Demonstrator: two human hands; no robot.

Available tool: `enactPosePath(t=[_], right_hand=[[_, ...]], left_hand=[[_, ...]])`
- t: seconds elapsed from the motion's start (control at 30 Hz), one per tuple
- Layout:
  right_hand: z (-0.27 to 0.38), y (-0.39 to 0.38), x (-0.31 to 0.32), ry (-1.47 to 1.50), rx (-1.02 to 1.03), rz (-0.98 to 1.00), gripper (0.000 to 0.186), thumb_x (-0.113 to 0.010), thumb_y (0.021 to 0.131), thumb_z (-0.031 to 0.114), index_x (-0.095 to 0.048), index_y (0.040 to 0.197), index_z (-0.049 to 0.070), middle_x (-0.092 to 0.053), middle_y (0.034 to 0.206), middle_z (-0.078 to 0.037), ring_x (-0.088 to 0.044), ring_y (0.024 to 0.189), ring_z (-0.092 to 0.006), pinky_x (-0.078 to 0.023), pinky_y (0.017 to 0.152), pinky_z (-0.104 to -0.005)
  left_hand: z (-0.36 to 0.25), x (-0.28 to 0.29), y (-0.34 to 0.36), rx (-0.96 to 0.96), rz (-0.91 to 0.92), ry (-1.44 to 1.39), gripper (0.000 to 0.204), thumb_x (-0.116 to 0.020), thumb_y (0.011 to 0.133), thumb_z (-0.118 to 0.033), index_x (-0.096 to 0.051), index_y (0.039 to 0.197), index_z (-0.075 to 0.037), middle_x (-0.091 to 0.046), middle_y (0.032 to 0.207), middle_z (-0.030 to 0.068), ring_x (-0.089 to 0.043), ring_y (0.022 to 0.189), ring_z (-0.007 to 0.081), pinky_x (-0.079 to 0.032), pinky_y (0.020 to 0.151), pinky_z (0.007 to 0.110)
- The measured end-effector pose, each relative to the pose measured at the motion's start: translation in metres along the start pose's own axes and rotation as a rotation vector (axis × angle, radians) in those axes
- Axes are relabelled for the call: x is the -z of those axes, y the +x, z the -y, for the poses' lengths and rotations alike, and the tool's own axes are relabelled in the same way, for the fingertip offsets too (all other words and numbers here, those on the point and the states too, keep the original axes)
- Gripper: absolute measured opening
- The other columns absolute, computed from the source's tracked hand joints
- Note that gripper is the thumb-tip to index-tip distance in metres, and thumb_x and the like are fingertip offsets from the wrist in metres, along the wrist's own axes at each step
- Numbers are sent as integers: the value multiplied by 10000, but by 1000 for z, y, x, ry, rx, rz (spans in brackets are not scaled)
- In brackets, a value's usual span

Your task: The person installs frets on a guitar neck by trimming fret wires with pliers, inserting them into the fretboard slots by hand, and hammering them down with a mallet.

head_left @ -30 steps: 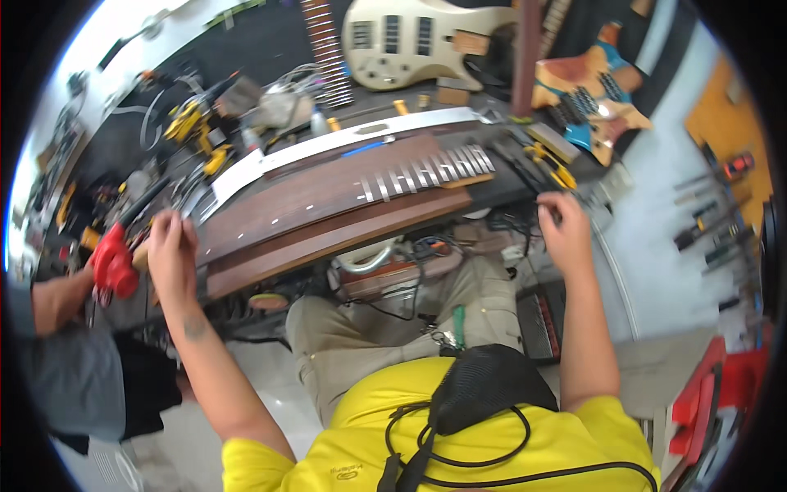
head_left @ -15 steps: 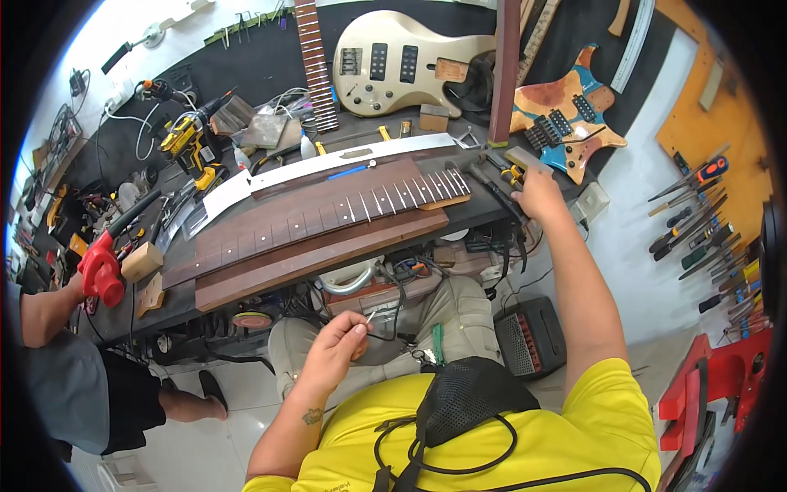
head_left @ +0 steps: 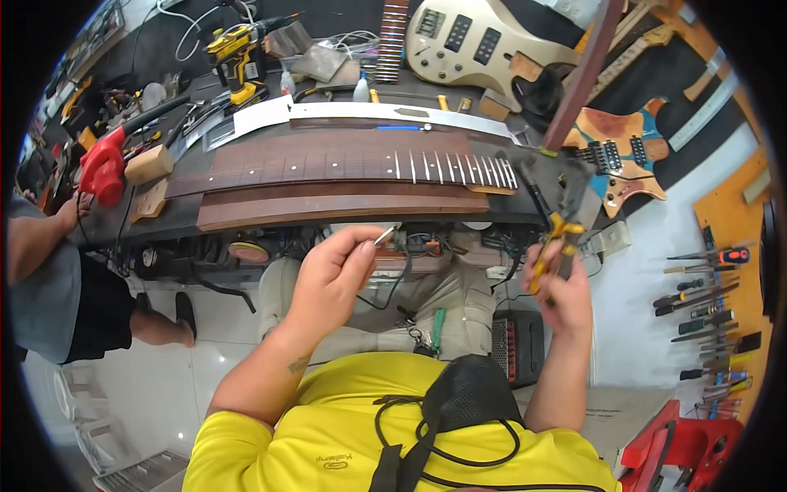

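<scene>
My left hand [head_left: 332,271] is raised in front of the bench, thumb and forefinger pinching a short silvery piece of fret wire [head_left: 384,235]. To its right, my right hand [head_left: 567,299] grips a pair of yellow-handled pliers [head_left: 551,252], held upright and a little blurred. A dark wooden guitar neck [head_left: 311,169] lies beyond both hands on the bench. Silvery frets cross the right part of its fingerboard; farther left only thin slots and pale dots show. Under the neck are brown boards [head_left: 344,209].
A yellow drill [head_left: 238,66], a red blower [head_left: 102,168] and a wood block [head_left: 149,165] stand at the left. A gold bass body [head_left: 471,49] and a painted guitar body [head_left: 619,152] lie farther back. Another person's hand [head_left: 75,211] is near the blower. Tools hang [head_left: 709,324] at right.
My right hand has lifted the pliers off the bench's right end and brought them nearer to me. My left hand has risen, still pinching the fret wire. The view has shifted.
</scene>
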State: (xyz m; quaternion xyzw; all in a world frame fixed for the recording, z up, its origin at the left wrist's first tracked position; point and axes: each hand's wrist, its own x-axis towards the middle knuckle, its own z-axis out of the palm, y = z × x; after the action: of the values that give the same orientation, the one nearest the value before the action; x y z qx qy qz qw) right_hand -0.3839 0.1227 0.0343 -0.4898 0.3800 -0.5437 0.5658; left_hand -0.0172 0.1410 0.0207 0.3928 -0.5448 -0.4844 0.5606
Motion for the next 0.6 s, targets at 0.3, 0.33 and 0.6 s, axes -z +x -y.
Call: enactPosePath(t=[0.3, 0.33, 0.6], right_hand=[[-14, -23, -83, -344, -125, 535, 225, -662, 760, -65, -652, 955, 46, -613, 1263, -57, -543, 1235, -209, -400, 1113, -394], [-14, -24, -85, -347, -126, 545, 225, -662, 760, -65, -652, 955, 46, -613, 1263, -57, -543, 1235, -209, -400, 1113, -394], [-18, -23, -93, -402, -23, 628, 572, -606, 768, -120, -655, 1324, 6, -583, 1283, -68, -556, 1270, -211, -412, 1150, -354]], left_hand=[[-50, -19, 12, -545, -67, 582, 276, -664, 1015, 44, -737, 1279, 17, -767, 940, 187, -733, 733, 311, -576, 707, 352], [-51, -19, 10, -544, -77, 583, 276, -664, 1015, 44, -737, 1279, 17, -767, 940, 187, -733, 733, 311, -576, 707, 352], [-55, -2, -2, -653, -66, 558, 357, -645, 988, 100, -746, 1317, 4, -698, 834, 122, -615, 652, 208, -479, 633, 295]])
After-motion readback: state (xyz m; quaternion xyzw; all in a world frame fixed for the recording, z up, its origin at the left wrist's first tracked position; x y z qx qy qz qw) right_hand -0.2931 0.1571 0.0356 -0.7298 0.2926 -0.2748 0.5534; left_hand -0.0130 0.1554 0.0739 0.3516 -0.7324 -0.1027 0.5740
